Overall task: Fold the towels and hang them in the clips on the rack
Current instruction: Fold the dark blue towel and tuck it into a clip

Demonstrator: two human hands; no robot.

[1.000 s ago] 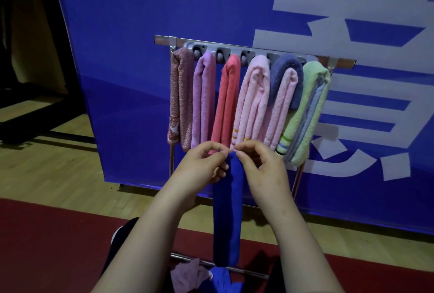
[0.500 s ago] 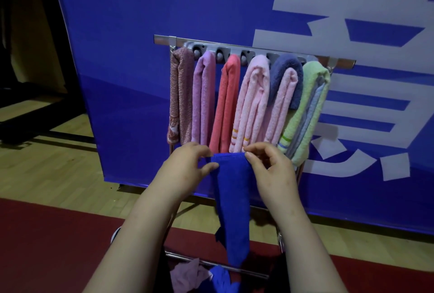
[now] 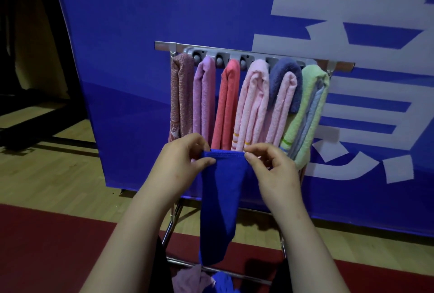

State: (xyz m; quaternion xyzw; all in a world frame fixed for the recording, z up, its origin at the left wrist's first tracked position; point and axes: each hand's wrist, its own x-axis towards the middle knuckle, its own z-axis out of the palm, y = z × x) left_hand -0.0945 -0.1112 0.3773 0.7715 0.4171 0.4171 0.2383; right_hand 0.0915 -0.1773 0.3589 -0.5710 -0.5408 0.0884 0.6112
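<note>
Blue banner (image 3: 164, 34) with large white characters fills the background, standing on a wooden floor (image 3: 58, 175) with a red mat (image 3: 47, 245) nearer the camera. In front of it stands a metal rack (image 3: 164, 45), and a grey clip strip (image 3: 211, 55) runs along its top bar. Folded towels hang from the strip side by side, from the left end: a brownish one (image 3: 182, 95), a lilac one (image 3: 204, 100), a coral one (image 3: 226, 105), a pink one (image 3: 253, 105), a navy one (image 3: 285, 72) draped over a second pink piece, and a green one (image 3: 305, 109) at the right end.

Both hands hold a blue towel (image 3: 220, 198) by its top edge, just in front of the lower ends of the hanging towels. The left hand (image 3: 180, 163) pinches the left corner between thumb and curled fingers; the right hand (image 3: 274, 170) pinches the right corner the same way. The towel hangs straight down between the forearms, narrowing, and its lower end reaches the rack's bottom rail. Below it lies crumpled mauve cloth (image 3: 187, 281) beside more blue fabric.
</note>
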